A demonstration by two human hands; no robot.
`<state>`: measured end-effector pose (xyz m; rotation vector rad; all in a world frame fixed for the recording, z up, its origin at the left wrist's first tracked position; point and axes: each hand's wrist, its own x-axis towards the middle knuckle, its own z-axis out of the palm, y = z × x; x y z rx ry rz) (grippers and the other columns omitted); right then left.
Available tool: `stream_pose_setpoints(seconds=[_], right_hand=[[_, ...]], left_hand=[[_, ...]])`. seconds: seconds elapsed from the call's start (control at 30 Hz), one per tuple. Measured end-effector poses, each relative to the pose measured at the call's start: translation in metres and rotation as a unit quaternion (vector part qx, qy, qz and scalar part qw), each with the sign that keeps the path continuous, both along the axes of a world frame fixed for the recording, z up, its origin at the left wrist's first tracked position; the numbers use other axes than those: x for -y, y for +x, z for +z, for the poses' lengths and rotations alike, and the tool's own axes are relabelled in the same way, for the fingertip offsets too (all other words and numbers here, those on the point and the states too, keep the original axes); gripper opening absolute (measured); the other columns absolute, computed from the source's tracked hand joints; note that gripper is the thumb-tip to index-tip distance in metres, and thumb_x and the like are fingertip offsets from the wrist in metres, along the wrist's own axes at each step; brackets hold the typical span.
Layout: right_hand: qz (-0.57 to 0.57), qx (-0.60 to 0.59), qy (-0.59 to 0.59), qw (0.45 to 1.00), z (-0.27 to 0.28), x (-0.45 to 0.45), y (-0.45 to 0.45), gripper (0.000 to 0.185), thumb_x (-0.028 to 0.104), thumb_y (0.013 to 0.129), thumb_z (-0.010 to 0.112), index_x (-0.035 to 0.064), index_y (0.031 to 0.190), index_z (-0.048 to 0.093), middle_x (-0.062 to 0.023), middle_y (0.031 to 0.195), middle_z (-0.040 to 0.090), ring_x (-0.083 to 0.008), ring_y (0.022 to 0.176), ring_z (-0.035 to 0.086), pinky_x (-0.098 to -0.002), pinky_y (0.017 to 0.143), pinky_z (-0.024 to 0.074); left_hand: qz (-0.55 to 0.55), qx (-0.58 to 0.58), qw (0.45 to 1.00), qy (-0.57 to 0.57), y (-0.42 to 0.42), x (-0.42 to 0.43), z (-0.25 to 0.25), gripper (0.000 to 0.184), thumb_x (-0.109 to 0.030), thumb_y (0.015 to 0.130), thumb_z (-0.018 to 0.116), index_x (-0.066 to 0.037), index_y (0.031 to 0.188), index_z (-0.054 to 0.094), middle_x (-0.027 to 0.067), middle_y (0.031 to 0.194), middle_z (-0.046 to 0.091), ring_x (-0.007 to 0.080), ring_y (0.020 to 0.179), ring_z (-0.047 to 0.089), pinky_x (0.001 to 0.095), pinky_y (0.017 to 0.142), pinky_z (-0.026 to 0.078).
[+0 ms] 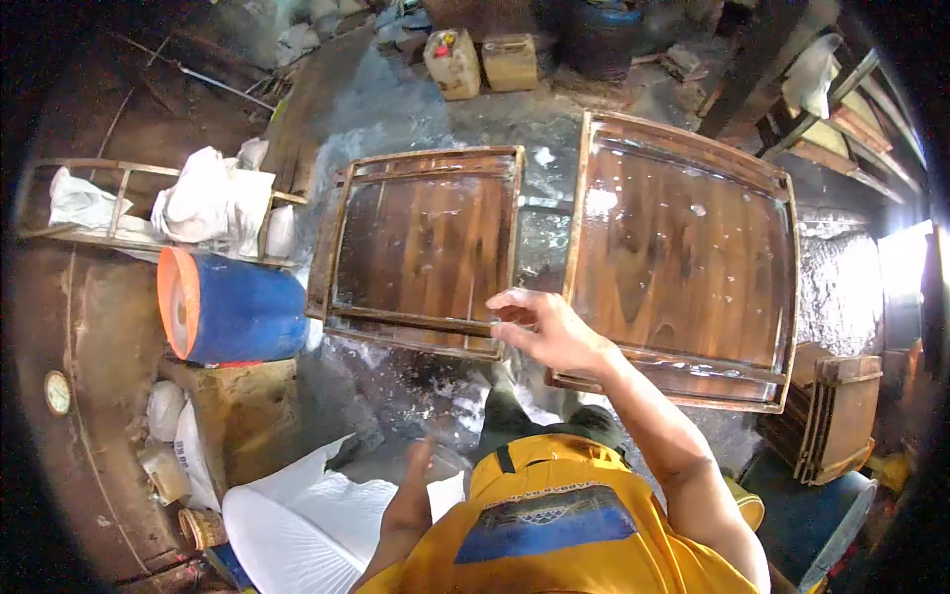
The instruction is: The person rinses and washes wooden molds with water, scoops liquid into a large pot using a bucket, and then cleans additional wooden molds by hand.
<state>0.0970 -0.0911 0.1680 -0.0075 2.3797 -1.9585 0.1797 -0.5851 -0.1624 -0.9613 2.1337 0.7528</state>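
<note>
My right hand [542,329] reaches over the near right corner of the smaller wooden-framed tray [426,322]. Its thumb and fingers are curved and apart, with no object visible between them. Whether the fingertips touch the frame, I cannot tell. The larger wooden-framed tray [683,267] lies to the right, its brown wood-grained surface wet and shiny. Lower down, my left hand [422,460] is beside a large white ribbed sheet [297,520]. Its fingers are blurred and partly hidden, so any grip on the sheet cannot be made out.
A blue drum with an orange rim [247,307] lies at left, near a rack [119,203] holding white sacks. Two jerrycans [453,64] stand at the back. Stacked wooden panels [836,416] and a dark blue container [807,515] are at lower right. The floor looks wet.
</note>
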Motion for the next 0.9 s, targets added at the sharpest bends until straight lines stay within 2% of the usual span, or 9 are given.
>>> stream_pose_setpoints(seconds=[0.13,0.2,0.23,0.37,0.47,0.6,0.63,0.7,0.9], right_hand=[[-0.047,-0.012,-0.01,0.999,-0.023,0.035,-0.053,0.038,0.022,0.082,0.066,0.0008,0.112,0.059,-0.0176,0.106,0.064,-0.0293,0.095,0.064,-0.0352,0.084,0.0499],[-0.127,-0.005,-0.013,0.992,-0.051,0.049,-0.092,0.038,0.022,0.082,0.067,0.0015,0.113,0.059,-0.0176,0.106,0.064,-0.0287,0.095,0.064,-0.035,0.085,0.0498],[-0.182,0.033,-0.09,0.979,-0.069,0.055,-0.112,0.038,0.023,0.082,0.067,0.0013,0.113,0.06,-0.0169,0.108,0.064,-0.0277,0.096,0.063,-0.0349,0.087,0.0485],[-0.441,0.11,0.014,0.891,-0.165,0.048,-0.166,0.063,0.041,0.081,0.067,-0.0057,0.121,0.053,-0.0253,0.121,0.055,-0.0321,0.111,0.055,-0.0387,0.096,0.0419],[-0.509,0.219,0.138,0.821,-0.233,0.037,-0.165,0.083,0.05,0.082,0.064,-0.0095,0.134,0.038,-0.0329,0.134,0.041,-0.0386,0.126,0.042,-0.04,0.105,0.0329],[-0.453,0.286,-0.319,0.782,-0.312,0.027,-0.143,0.07,0.057,0.087,0.052,0.0013,0.131,0.046,-0.0152,0.125,0.053,-0.0274,0.114,0.052,-0.0404,0.096,0.0422],[-0.45,0.314,-0.365,0.752,-0.334,0.025,-0.132,0.069,0.057,0.087,0.053,0.0038,0.13,0.047,-0.0144,0.123,0.055,-0.0269,0.11,0.054,-0.042,0.094,0.0437],[-0.437,0.362,-0.449,0.691,-0.382,0.016,-0.116,0.067,0.059,0.086,0.053,0.009,0.13,0.049,-0.0128,0.117,0.058,-0.026,0.104,0.057,-0.0453,0.091,0.0467],[-0.508,0.277,-0.338,0.742,-0.328,0.032,-0.155,0.053,0.049,0.089,0.05,0.0088,0.124,0.051,-0.0083,0.109,0.059,-0.0214,0.098,0.058,-0.0373,0.085,0.048]], left_hand=[[0.02,-0.024,0.999,-0.03,-0.082,0.041,0.048,0.039,-0.042,0.087,0.059,-0.004,0.078,0.063,0.0089,0.064,0.058,0.0225,0.056,0.055,0.0378,0.047,0.042],[-0.275,-0.244,0.895,-0.252,-0.151,0.09,-0.008,0.03,-0.034,0.086,0.061,-0.003,0.083,0.063,0.0086,0.075,0.061,0.0236,0.07,0.059,0.0381,0.061,0.046],[-0.029,-0.295,0.955,-0.02,-0.193,0.052,0.05,0.025,-0.026,0.084,0.063,-0.001,0.091,0.064,0.0104,0.089,0.064,0.0247,0.086,0.06,0.0378,0.075,0.046],[-0.185,-0.468,0.864,0.022,-0.379,0.016,0.069,0.032,-0.021,0.083,0.066,0.0,0.106,0.063,0.0115,0.097,0.066,0.0228,0.091,0.061,0.0329,0.083,0.046],[-0.287,-0.448,0.846,-0.02,-0.486,-0.018,0.07,0.035,-0.027,0.086,0.064,0.001,0.108,0.063,0.0137,0.106,0.064,0.0225,0.096,0.061,0.0347,0.085,0.047],[-0.269,-0.245,0.926,0.103,-0.58,-0.035,0.048,0.054,-0.048,0.089,0.055,0.0,0.114,0.061,0.0146,0.111,0.063,0.0254,0.103,0.058,0.0367,0.091,0.043],[-0.037,-0.086,0.953,0.29,-0.598,-0.018,0.009,0.062,-0.054,0.087,0.053,-0.003,0.122,0.057,0.0134,0.116,0.061,0.0259,0.105,0.057,0.0362,0.094,0.041],[0.034,0.003,0.926,0.377,-0.609,-0.014,-0.008,0.066,-0.055,0.085,0.054,-0.005,0.128,0.051,0.0131,0.119,0.058,0.0276,0.104,0.058,0.0385,0.092,0.045],[0.134,-0.083,0.89,0.429,-0.568,-0.107,0.096,0.051,-0.048,0.088,0.049,-0.006,0.116,0.057,0.0089,0.11,0.063,0.0232,0.095,0.061,0.0383,0.085,0.048]])
